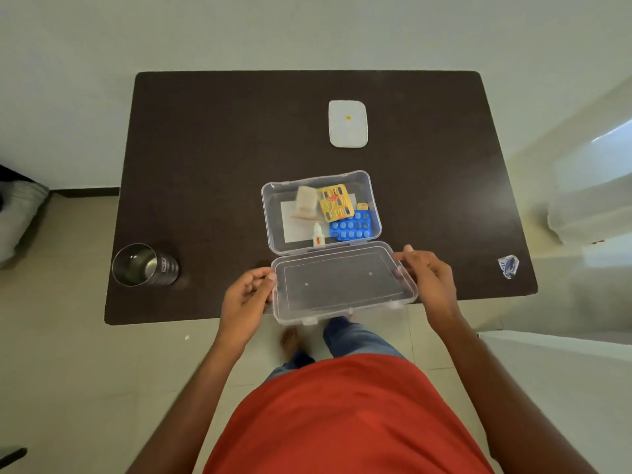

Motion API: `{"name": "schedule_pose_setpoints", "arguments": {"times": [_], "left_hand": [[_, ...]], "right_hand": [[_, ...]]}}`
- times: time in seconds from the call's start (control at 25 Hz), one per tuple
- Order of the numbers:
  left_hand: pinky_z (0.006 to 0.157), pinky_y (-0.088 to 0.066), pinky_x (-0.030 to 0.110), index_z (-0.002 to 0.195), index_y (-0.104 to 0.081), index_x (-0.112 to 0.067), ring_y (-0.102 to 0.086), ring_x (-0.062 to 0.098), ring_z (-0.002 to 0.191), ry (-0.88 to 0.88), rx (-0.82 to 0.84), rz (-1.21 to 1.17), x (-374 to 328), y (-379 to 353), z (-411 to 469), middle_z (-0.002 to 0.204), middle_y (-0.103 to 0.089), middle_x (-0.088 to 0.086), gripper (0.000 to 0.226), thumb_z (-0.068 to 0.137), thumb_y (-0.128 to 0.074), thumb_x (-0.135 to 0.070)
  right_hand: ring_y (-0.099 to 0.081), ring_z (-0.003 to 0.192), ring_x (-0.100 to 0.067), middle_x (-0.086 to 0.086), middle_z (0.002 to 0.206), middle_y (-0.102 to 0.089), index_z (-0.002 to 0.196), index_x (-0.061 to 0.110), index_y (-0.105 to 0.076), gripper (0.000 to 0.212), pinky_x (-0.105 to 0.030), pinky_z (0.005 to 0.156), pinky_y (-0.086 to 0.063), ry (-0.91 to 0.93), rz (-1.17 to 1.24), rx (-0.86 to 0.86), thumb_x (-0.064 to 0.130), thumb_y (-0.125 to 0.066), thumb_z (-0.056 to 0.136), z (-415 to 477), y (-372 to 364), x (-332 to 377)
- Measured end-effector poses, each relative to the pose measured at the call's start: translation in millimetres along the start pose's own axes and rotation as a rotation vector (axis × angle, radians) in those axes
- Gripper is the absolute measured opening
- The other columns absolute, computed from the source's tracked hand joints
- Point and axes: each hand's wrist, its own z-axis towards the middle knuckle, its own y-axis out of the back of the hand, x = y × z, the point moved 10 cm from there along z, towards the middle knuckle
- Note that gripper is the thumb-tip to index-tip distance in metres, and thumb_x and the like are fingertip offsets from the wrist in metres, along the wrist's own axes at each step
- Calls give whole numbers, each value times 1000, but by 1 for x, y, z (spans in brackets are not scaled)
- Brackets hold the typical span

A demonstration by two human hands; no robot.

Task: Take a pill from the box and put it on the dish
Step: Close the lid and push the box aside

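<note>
Nearest to me, the red shirt [349, 415] is filling the bottom of the view, with blue jeans [355, 340] showing below it over the tiled floor [102, 371]. Just past that I am seeing the clear lid [345, 285] of the box [273, 213] lying flat and open at the near edge of the surface [212, 148], overhanging that edge a little. My left hand [246, 299] is pinching the lid's left side and my right hand [431, 282] is pinching its right side, so both hands are clamped on the lid, well apart from each other.

The box tray is sitting just beyond the lid, hinged to it, near the middle of the surface. Inside it a blue blister pack [350, 227] of round pills is lying at the right near corner, a yellow blister pack [333, 203] is partly overlapping it, a small white dropper bottle [318, 234] is lying by the near wall, and a blurred pale packet [306, 198] is resting on white paper [294, 227] to the left.

The white dish [348, 131] is lying toward the far edge, well apart from the box, with a small yellow speck [348, 117] on it. A steel cup [143, 265] is standing at the left edge near the near corner. A crumpled blue-and-white wrapper [509, 265] is lying by the right near corner.
</note>
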Motion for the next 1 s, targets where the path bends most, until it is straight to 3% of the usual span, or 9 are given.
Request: {"name": "schedule_pose_setpoints", "arguments": {"times": [0.08,0.24,0.44,0.6,0.68,0.76,0.84,0.92,1.0], "left_hand": [[70,-50,33,99,-72,-21,-58,24,81,-32,27,-9,-15,0,0,90,-66,20,19,97,-54,-26],[71,-48,34,90,-75,-9,-57,19,74,-149,-46,5,-52,5,14,81,-65,23,45,96,-46,-42],[64,-46,23,75,-68,-2,-56,10,65,-200,-324,30,-91,9,64,69,-62,3,53,95,-51,-48],[56,-39,18,68,-66,-8,-50,6,57,-119,-444,157,-105,2,121,65,-59,0,44,97,-52,-37],[58,-42,24,65,-64,-8,-51,9,57,-29,-448,230,-95,-2,146,65,-62,4,44,96,-53,-36],[64,-47,31,63,-64,-11,-54,14,60,23,-461,304,-84,1,162,66,-63,4,41,94,-56,-37],[74,-56,37,74,-69,-14,-61,16,69,1,-475,394,-85,0,171,75,-68,2,28,93,-60,-33],[83,-56,36,97,-72,-15,-65,16,85,-71,-483,476,-95,-3,171,94,-72,2,16,92,-62,-27],[86,-54,35,108,-70,-15,-66,19,94,-185,-453,557,-107,-11,171,105,-72,5,21,93,-60,-26]], "right_hand": [[-70,94,-18,-6,102,-74,97,26,-78,38,-37,85,-55,26,63,26,51,-49,97,1,0,14],[-65,79,-9,-3,93,-74,102,16,-76,59,-21,68,-52,185,89,21,65,-44,91,20,-7,57],[-62,58,-2,0,66,-67,87,2,-74,44,-14,55,-47,287,74,-36,36,-50,102,77,-31,100],[-64,72,-7,3,82,-70,91,18,-75,32,-27,68,-55,256,-82,-64,41,-54,97,133,-57,104],[-61,82,-7,8,95,-65,104,21,-74,22,-31,82,-55,261,-205,-61,34,-58,96,149,-66,102],[-58,86,-7,6,100,-62,107,21,-74,20,-25,82,-51,270,-305,-42,29,-59,95,157,-74,97],[-56,86,-6,4,104,-63,106,20,-73,20,-14,74,-45,269,-346,-22,28,-59,96,164,-76,91],[-59,91,-8,3,108,-64,110,20,-72,21,-17,75,-45,297,-389,-2,26,-58,96,168,-79,91],[-58,101,-13,3,113,-64,116,20,-70,25,-23,79,-43,391,-467,23,20,-58,93,169,-86,103]]}}
